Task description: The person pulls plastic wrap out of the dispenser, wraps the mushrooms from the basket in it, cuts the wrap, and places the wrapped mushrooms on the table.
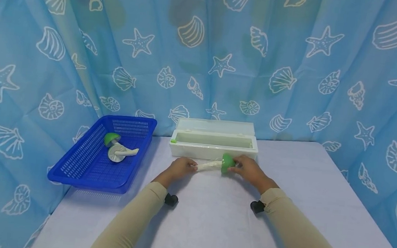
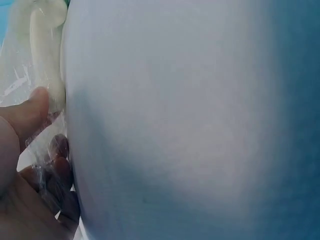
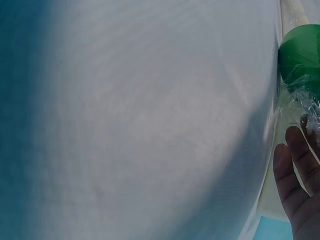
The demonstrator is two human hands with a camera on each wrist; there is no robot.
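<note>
A mushroom-shaped piece with a green cap (image 1: 228,164) and a white stem (image 1: 209,166) lies sideways over the table, wrapped in clear plastic film (image 2: 15,82). My left hand (image 1: 181,167) holds the stem's left end. In the left wrist view its thumb (image 2: 37,102) presses the stem tip, and crumpled film runs across the fingers. On the other side, my right hand (image 1: 249,171) pinches at the cap's end. Bunched film (image 3: 300,100) gathers there between the cap and the fingers (image 3: 299,145) in the right wrist view.
Just behind the hands stands a white box (image 1: 213,153), its clear lid (image 1: 216,126) raised. At the left, a blue plastic basket (image 1: 91,177) contains two more mushroom shapes, one with a green cap (image 1: 111,139). A patterned blue curtain (image 1: 197,61) hangs behind the white-covered table (image 1: 217,228).
</note>
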